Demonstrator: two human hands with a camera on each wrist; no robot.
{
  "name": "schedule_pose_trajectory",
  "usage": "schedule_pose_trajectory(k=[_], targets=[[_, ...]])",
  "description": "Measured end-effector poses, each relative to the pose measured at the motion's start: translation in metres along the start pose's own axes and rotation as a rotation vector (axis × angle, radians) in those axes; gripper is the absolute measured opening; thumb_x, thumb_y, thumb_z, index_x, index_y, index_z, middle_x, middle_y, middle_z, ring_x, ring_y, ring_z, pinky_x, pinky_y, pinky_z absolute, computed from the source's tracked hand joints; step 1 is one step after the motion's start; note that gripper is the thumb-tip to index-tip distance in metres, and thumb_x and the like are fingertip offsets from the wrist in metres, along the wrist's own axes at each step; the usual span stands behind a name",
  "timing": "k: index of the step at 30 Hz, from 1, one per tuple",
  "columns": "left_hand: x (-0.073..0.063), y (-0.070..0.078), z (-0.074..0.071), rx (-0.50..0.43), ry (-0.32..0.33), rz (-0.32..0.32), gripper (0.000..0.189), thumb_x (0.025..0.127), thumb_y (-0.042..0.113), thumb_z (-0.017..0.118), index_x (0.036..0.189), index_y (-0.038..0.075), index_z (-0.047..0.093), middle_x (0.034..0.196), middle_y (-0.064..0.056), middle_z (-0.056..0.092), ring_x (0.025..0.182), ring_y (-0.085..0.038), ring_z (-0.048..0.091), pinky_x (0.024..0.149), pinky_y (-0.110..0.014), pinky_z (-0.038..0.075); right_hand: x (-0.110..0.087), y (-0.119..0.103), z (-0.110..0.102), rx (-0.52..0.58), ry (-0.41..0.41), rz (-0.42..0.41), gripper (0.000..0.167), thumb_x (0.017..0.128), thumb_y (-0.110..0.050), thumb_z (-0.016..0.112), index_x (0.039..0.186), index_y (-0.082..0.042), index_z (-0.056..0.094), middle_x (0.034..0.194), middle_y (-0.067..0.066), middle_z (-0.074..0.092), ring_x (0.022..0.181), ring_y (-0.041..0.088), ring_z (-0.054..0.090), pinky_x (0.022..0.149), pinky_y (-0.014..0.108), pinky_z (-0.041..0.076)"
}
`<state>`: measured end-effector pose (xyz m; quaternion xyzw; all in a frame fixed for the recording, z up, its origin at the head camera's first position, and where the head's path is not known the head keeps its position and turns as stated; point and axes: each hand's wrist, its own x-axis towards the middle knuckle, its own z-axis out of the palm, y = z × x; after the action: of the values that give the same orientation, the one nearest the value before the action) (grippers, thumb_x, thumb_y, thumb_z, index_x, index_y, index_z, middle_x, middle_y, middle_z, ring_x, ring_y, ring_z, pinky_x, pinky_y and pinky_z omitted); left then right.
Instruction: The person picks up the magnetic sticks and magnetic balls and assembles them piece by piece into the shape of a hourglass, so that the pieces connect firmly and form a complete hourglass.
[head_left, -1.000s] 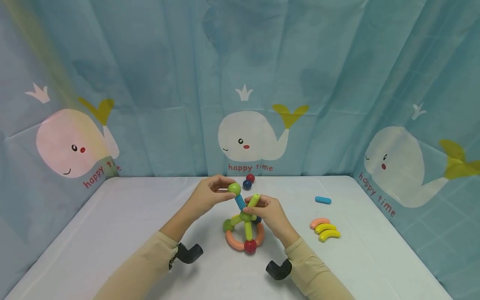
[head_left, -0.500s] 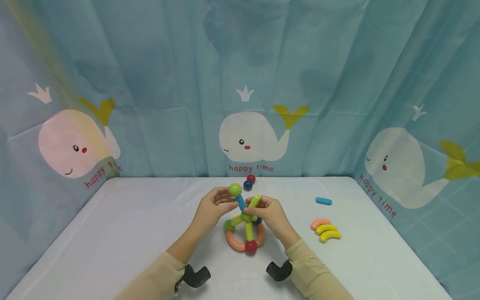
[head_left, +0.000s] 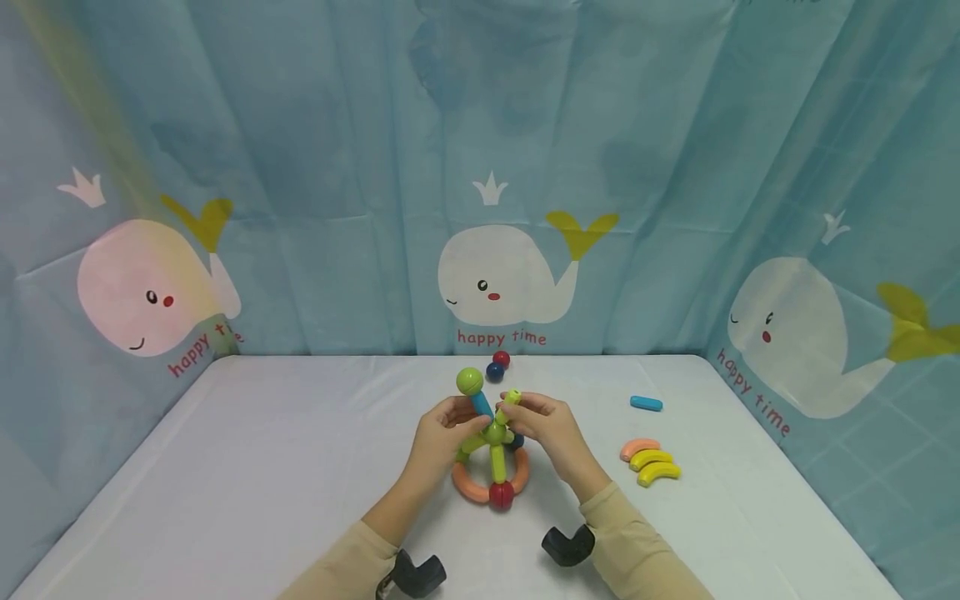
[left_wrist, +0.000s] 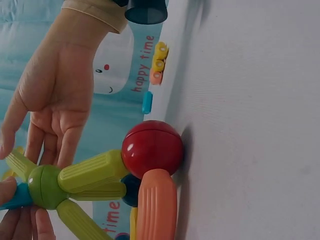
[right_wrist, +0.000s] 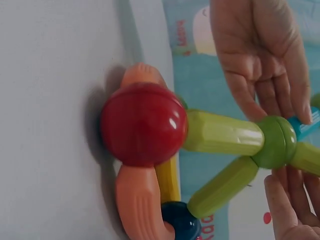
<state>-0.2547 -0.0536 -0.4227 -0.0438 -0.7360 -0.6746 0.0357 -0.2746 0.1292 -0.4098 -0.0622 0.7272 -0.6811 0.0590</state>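
Observation:
On the table stands a frame of sticks and balls. At its base, orange curved sticks (head_left: 471,486) join a red ball (head_left: 501,495) and a dark blue ball (right_wrist: 181,220). Light green sticks (right_wrist: 225,131) rise to a middle green ball (left_wrist: 46,186). From there a blue stick (head_left: 482,405) leans up and left, topped by another green ball (head_left: 469,381). My left hand (head_left: 438,437) pinches the blue stick low, near the middle ball. Between thumb and fingers my right hand (head_left: 553,429) holds the upper light green stick (head_left: 512,402), which tilts right.
A loose red ball (head_left: 501,359) and a navy ball (head_left: 495,372) lie at the table's back. To the right are a blue stick (head_left: 647,403), an orange curved piece (head_left: 640,449) and two yellow curved pieces (head_left: 659,474). A whale-print curtain (head_left: 330,275) surrounds the table.
My left hand has gone from the top green ball down the blue stick to its lower end. My right hand has shifted slightly right on the light green stick.

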Motion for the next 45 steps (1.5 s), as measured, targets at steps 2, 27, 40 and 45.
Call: schedule_pose_trajectory(k=[2,27,40,45], targets=[[0.001,-0.001,0.001,0.002,-0.001,-0.004,0.041,0.089,0.027,0.075,0.122,0.005,0.065,0.119,-0.011,0.07,0.115,-0.024,0.064,0.097,-0.035,0.055,0.001,-0.001,-0.003,0.026,0.025,-0.014,0.039,0.094,-0.03,0.068,0.121,-0.002,0.068,0.126,0.013,0.068,0.111,0.017,0.068,0.095,0.034,0.056],[0.001,-0.009,0.001,-0.069,-0.035,-0.009,0.04,0.088,0.026,0.076,0.121,0.007,0.065,0.117,-0.01,0.071,0.112,-0.02,0.066,0.095,-0.03,0.056,0.088,0.018,-0.021,-0.215,0.156,0.004,0.046,0.087,-0.034,0.076,0.125,-0.01,0.067,0.126,0.009,0.068,0.119,0.024,0.064,0.107,0.044,0.048],[0.002,-0.008,0.0,-0.049,-0.064,-0.003,0.039,0.088,0.026,0.076,0.121,0.008,0.064,0.117,-0.011,0.07,0.111,-0.021,0.066,0.094,-0.033,0.057,0.126,0.019,-0.015,-0.342,0.103,0.076,0.044,0.085,-0.023,0.077,0.126,-0.01,0.068,0.132,0.01,0.066,0.13,0.03,0.054,0.112,0.051,0.04],[0.003,-0.009,-0.001,-0.056,-0.081,-0.005,0.041,0.088,0.027,0.076,0.122,0.008,0.064,0.118,-0.011,0.07,0.111,-0.021,0.065,0.095,-0.034,0.056,0.131,0.025,-0.015,-0.366,0.092,0.072,0.043,0.084,-0.019,0.078,0.124,-0.009,0.068,0.13,0.012,0.067,0.127,0.03,0.056,0.111,0.05,0.042]])
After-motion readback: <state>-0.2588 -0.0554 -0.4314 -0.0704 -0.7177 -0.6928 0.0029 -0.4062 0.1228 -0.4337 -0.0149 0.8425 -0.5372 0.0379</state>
